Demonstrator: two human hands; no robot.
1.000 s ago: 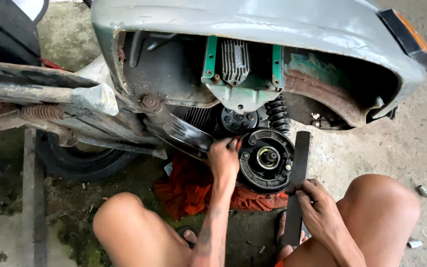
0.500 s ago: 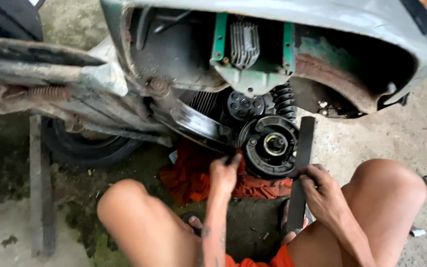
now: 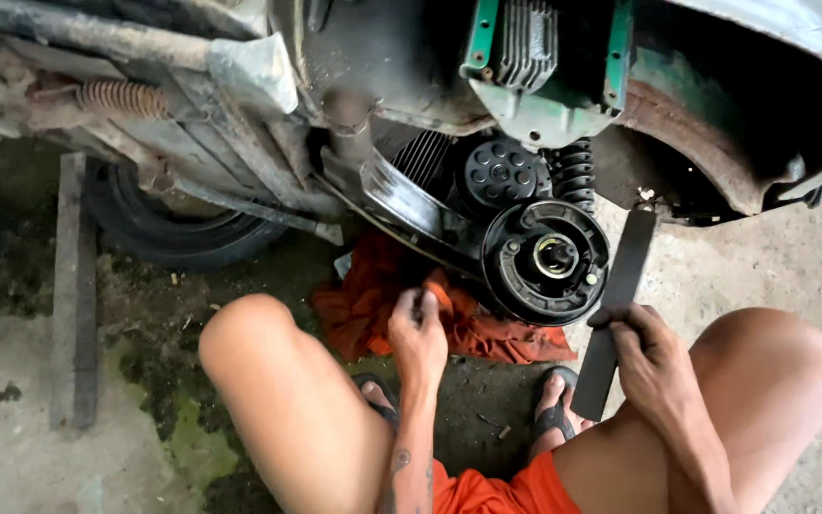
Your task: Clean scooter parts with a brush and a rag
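Note:
My left hand (image 3: 418, 333) is down at the orange rag (image 3: 487, 333) on the ground, fingers pinched together on a fold of the cloth. My right hand (image 3: 644, 347) grips a long flat black bar (image 3: 620, 286) that stands nearly upright, its top end beside the round black brake hub (image 3: 546, 259) of a scooter's rear axle. The hub has no wheel on it, and its centre shaft shows bare metal. Both my bare knees frame the hands.
Above the hub sit a finned engine block with green brackets (image 3: 525, 57) and a black coil spring (image 3: 573, 171). A tyre (image 3: 178, 228) lies under the body at left, beside a wooden plank (image 3: 73, 295). The concrete floor is dirty and mossy.
My left hand has come off the hub's left edge and dropped down to the rag. The view has moved closer and lower. My right hand still holds the bar.

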